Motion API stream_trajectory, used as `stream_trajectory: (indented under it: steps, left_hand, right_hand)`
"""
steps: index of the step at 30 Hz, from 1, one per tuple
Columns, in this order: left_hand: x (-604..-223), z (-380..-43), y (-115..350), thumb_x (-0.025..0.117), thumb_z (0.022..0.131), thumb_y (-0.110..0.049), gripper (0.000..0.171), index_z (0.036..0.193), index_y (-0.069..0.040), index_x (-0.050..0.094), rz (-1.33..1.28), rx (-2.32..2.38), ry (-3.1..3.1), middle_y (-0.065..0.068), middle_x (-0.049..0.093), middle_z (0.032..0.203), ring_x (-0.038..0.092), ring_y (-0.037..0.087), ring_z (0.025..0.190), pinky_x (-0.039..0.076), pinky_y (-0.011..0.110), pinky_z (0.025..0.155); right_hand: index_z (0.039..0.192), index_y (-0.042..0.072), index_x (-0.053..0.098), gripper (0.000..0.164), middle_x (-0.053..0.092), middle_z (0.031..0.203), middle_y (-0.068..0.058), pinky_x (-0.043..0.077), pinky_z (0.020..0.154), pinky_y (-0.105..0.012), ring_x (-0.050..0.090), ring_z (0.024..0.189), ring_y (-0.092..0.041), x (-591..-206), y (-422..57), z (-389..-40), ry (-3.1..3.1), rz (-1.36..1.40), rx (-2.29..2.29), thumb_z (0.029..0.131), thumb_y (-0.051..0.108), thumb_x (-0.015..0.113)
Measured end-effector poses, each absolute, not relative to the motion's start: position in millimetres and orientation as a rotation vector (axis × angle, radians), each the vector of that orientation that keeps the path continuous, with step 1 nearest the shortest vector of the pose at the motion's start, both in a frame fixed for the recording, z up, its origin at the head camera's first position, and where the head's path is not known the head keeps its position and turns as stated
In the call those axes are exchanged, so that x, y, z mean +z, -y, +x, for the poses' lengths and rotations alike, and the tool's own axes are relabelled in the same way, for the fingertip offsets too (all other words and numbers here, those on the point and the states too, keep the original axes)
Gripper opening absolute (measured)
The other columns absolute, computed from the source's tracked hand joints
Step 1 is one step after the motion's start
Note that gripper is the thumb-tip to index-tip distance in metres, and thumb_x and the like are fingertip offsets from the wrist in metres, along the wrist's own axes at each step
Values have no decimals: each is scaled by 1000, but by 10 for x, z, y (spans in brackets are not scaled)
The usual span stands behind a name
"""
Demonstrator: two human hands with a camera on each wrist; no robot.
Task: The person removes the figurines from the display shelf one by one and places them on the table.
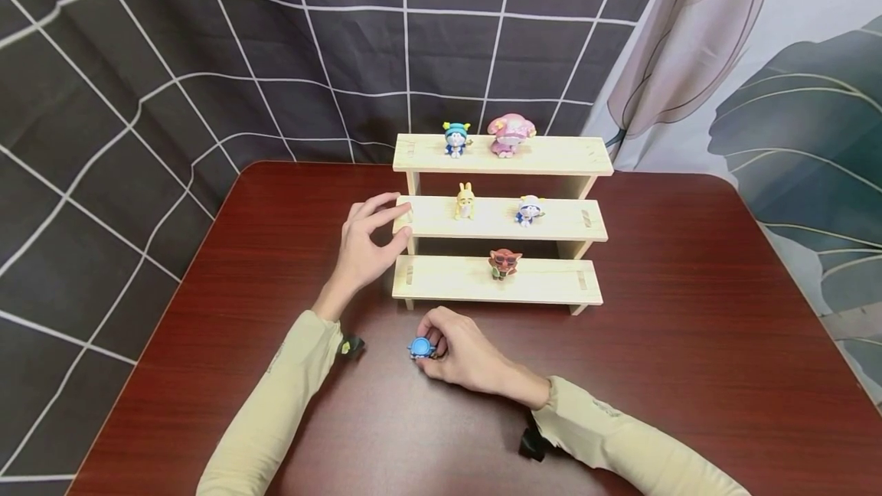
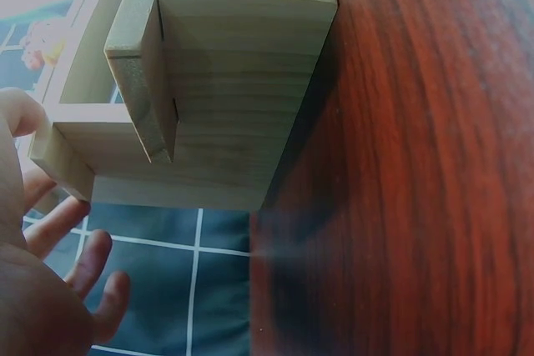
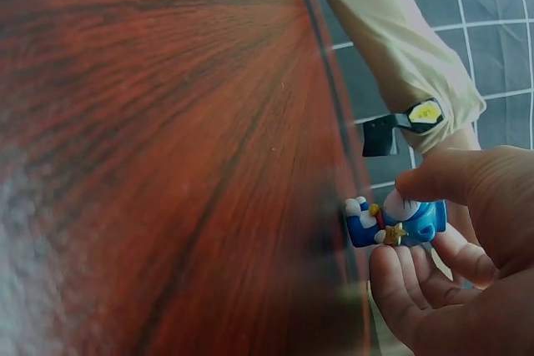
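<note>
My right hand (image 1: pixel 468 350) pinches a small blue figurine (image 1: pixel 422 347) between thumb and fingers, low over the table in front of the lowest shelf. The right wrist view shows the figurine (image 3: pixel 417 221) with a blue head, a pale face and a gold star at its front. My left hand (image 1: pixel 368 243) is at the left end of the three-tier wooden shelf (image 1: pixel 496 282), thumb at the middle board's front edge and fingers toward its back. In the left wrist view, thumb and fingers sit about that board end (image 2: pixel 62 160).
The top board holds a teal-hatted figurine (image 1: pixel 455 140) and a pink one (image 1: pixel 511 135). A yellow rabbit figurine (image 1: pixel 465 202) and a white-and-blue one (image 1: pixel 529 210) stand on the middle board, a reddish-brown one (image 1: pixel 504 263) on the lowest. A dark checked curtain (image 1: pixel 358 44) hangs behind the table (image 1: pixel 689 312).
</note>
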State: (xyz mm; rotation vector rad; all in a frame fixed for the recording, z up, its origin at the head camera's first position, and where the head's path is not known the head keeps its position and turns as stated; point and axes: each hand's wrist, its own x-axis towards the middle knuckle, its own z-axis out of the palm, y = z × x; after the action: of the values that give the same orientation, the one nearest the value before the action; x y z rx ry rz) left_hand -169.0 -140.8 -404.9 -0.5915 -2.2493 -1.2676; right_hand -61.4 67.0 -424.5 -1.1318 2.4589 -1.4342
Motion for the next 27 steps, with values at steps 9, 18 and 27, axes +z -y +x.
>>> stream_trajectory:
  steps: [9, 18, 27]
  left_hand:
    - [-4069, -1704, 1408, 74, 85, -12, 35, 119, -6, 75, -600, -1272, 2233, 17, 63, 128, 51, 33, 108, 37, 52, 86]
    - [-4070, -1708, 1415, 74, 85, -12, 36, 120, -8, 74, -604, -1267, 2232, 12, 64, 129, 51, 32, 108, 38, 51, 87]
    - [-4074, -1708, 1412, 73, 85, -16, 35, 119, -8, 75, -592, -1255, 2239, 8, 64, 130, 52, 33, 108, 39, 52, 86]
  right_hand:
    - [93, 4, 59, 32, 56, 86, -1, 52, 63, -21, 59, 73, -12, -4254, -646, -619, -2464, -1146, -1408, 73, -2, 83]
    - [94, 5, 58, 31, 57, 87, 0, 52, 64, -22, 59, 74, -10, -4242, -648, -654, -2431, -1125, -1362, 75, -1, 82]
    - [97, 4, 58, 32, 59, 87, 0, 52, 65, -21, 60, 75, -12, -4236, -657, -653, -2420, -1102, -1343, 76, 1, 83]
